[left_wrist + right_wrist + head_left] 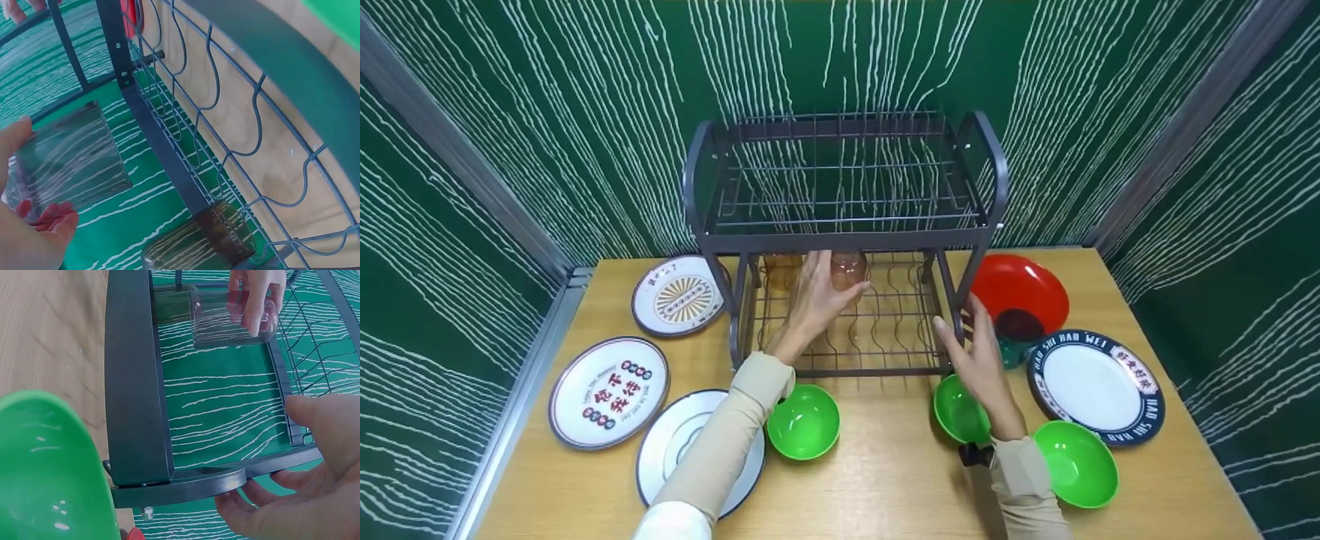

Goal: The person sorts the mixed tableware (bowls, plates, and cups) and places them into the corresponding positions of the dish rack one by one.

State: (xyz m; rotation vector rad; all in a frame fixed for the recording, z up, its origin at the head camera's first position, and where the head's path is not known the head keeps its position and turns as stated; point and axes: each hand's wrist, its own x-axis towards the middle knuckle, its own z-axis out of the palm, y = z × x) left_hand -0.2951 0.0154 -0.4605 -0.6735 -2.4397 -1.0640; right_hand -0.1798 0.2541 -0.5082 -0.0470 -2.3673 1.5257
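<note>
My left hand (814, 296) grips a clear pinkish drinking glass (849, 268) between thumb and fingers, inside the dark two-tier dish rack (847, 241). In the left wrist view the glass (79, 163) appears above the wavy wire lower shelf. An amber glass (781, 271) stands on that shelf at the back left, apart from the held one. At the rack's right front post, my right hand (981, 360) has its thumb on the inner side and its fingers on the outer side. The right wrist view shows the fingers (242, 500) against the frame and the thumb apart from it.
Green bowls (803, 422) sit before the rack, with another green bowl (1076, 463) at the right. Left of the rack are patterned plates (610, 394). A red bowl (1020, 289), a dark green glass (1014, 351) and a blue-rimmed plate (1091, 386) lie to its right.
</note>
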